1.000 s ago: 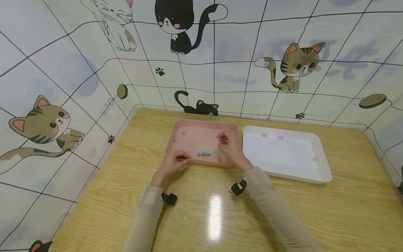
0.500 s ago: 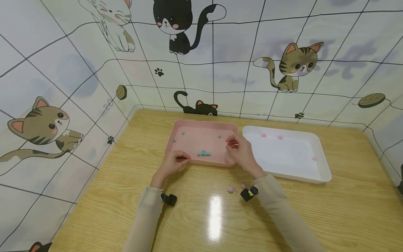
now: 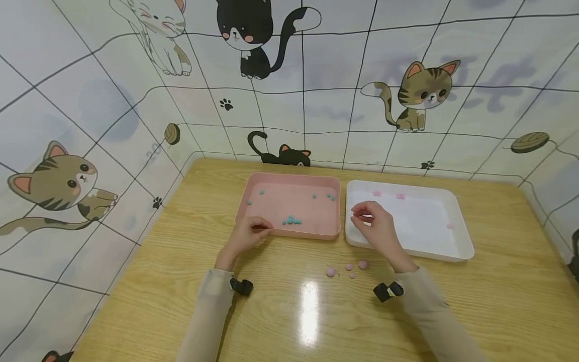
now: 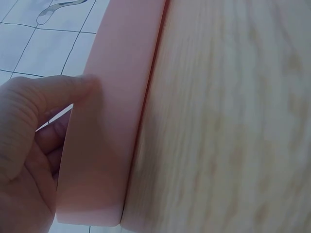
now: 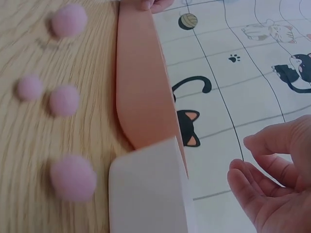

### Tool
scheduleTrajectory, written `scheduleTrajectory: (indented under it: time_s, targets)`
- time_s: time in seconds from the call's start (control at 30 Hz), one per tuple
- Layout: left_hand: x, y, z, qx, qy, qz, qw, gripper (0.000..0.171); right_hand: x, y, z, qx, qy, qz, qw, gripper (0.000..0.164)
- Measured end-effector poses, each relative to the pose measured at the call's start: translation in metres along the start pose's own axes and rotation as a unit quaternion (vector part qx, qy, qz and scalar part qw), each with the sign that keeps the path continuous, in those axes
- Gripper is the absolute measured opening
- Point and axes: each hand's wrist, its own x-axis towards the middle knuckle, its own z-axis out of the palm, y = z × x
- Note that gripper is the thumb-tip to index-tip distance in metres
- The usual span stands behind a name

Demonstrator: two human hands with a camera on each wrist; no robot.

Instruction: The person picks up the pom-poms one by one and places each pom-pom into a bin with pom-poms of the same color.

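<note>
My left hand (image 3: 248, 234) pinches the near rim of the pink tray (image 3: 312, 185), towards its left corner. In the left wrist view, the thumb (image 4: 73, 90) lies on the tray's outer wall and the other fingers are behind it. Inside the tray, a cluster of small teal balls (image 3: 290, 220) sits near the front, with others scattered along the left and right. My right hand (image 3: 377, 226) hovers over the left end of the white tray (image 3: 425, 250). Its fingers are loosely bent, and the right wrist view shows a gap between thumb and fingertips with nothing in it.
Several fuzzy pink balls (image 5: 73, 178) of different sizes lie on the wooden table (image 3: 271, 301) in front of the trays. Small pink pieces (image 3: 400, 196) lie in the white tray, at the back and right. A cat-patterned sheet (image 3: 334, 100) rises behind the table.
My right hand has moved right, from over the pink tray to over the white one, uncovering teal balls and pink balls. One teal ball has joined the front cluster. The left hand stays put.
</note>
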Motion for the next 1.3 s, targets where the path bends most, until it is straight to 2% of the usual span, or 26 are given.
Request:
scheduleTrajectory:
  time_s: [0.23, 0.37, 0.47, 0.57, 0.73, 0.8, 0.87, 0.97, 1.03, 1.13, 1.3]
  targets:
    - [-0.001, -0.001, 0.001, 0.018, 0.008, 0.013, 0.9997, 0.005, -0.017, 0.009, -0.024, -0.025, 0.024, 0.007, 0.999, 0.017]
    - [-0.002, -0.001, 0.000, 0.009, 0.017, 0.037, 0.9991, 0.005, -0.025, 0.014, -0.037, -0.038, 0.029, 0.013, 0.999, 0.017]
    - [-0.003, -0.001, -0.001, -0.013, 0.029, 0.069, 0.9971, 0.003, -0.029, 0.016, -0.045, -0.044, 0.029, 0.018, 0.998, 0.016]
    - [-0.004, 0.000, 0.000, -0.029, 0.035, 0.087, 0.9952, 0.004, -0.033, 0.017, -0.052, -0.049, 0.031, 0.024, 0.998, 0.015]
    - [-0.004, 0.005, 0.003, -0.030, 0.035, 0.078, 0.9959, 0.005, -0.041, 0.021, -0.065, -0.057, 0.039, 0.025, 0.997, 0.015]
    - [-0.005, 0.018, 0.002, -0.028, 0.043, 0.086, 0.9949, 0.006, -0.044, 0.024, -0.070, -0.059, 0.038, 0.016, 0.997, 0.016]
    - [-0.004, 0.021, 0.004, -0.009, 0.067, 0.121, 0.9904, 0.007, -0.047, 0.028, -0.076, -0.063, 0.037, -0.002, 0.997, 0.018]
    - [-0.004, 0.039, 0.005, 0.017, 0.101, 0.176, 0.9791, 0.008, -0.053, 0.037, -0.083, -0.064, 0.040, -0.014, 0.997, 0.021]
    - [-0.003, 0.046, 0.007, 0.028, 0.118, 0.207, 0.9708, 0.011, -0.058, 0.045, -0.088, -0.057, 0.047, -0.017, 0.997, 0.022]
    - [-0.005, 0.069, 0.007, 0.014, 0.111, 0.220, 0.9690, 0.013, -0.064, 0.056, -0.095, -0.052, 0.041, -0.013, 0.998, 0.022]
    - [-0.005, 0.081, 0.016, -0.012, 0.082, 0.224, 0.9710, 0.015, -0.070, 0.061, -0.107, -0.065, -0.001, -0.011, 0.998, 0.023]
